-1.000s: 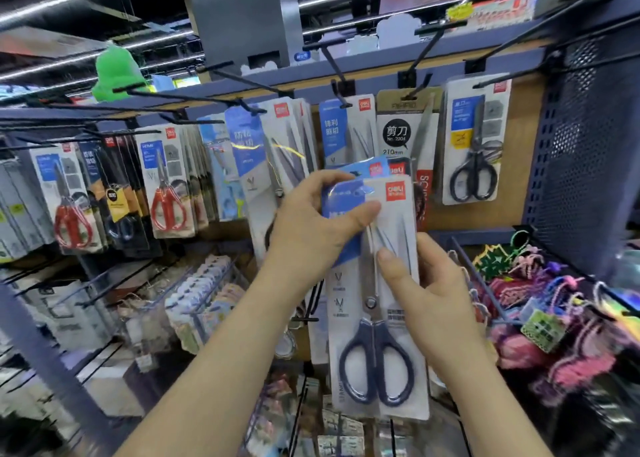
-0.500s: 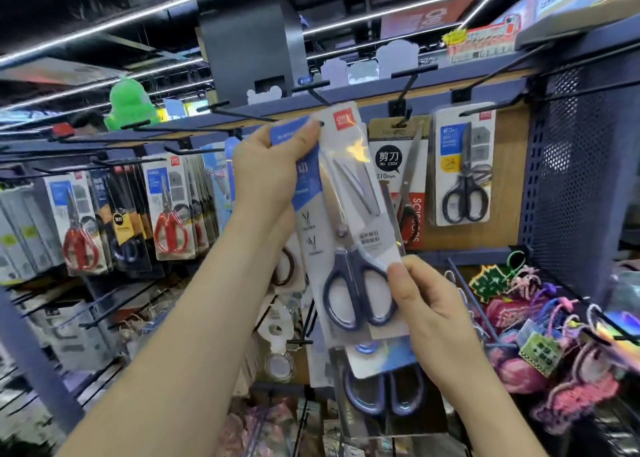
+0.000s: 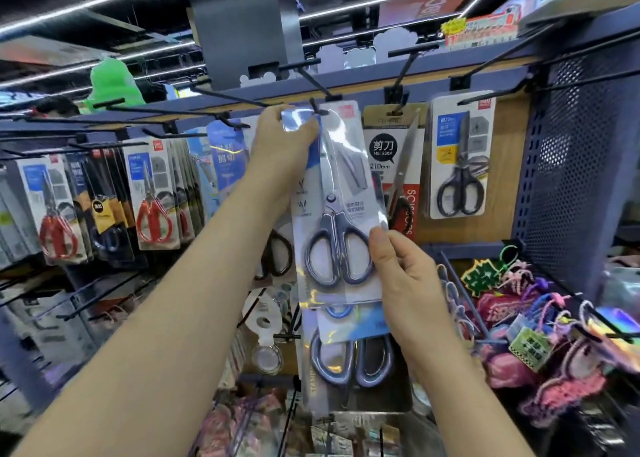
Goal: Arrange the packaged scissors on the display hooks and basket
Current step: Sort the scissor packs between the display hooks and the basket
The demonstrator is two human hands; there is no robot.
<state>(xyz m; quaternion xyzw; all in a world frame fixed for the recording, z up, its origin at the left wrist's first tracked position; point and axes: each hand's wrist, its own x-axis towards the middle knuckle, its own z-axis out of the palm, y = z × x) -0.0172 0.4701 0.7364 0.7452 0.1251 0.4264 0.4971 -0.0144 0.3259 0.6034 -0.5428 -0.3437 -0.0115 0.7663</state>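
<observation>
shop pegboard behind; left hand and right hand both pinch packaged scissors beside "210mm" pack.

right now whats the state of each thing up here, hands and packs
scissors pack, upright, top edge at the hook tip, not clearly threaded on
hook, its tip meets the pack's top
left hand, grips the pack's top
right hand, pinches the pack's lower right edge
black-handled pack, hanging on its hook
brown-card pack, hanging on its hook
red-handled packs, hanging in a row
</observation>
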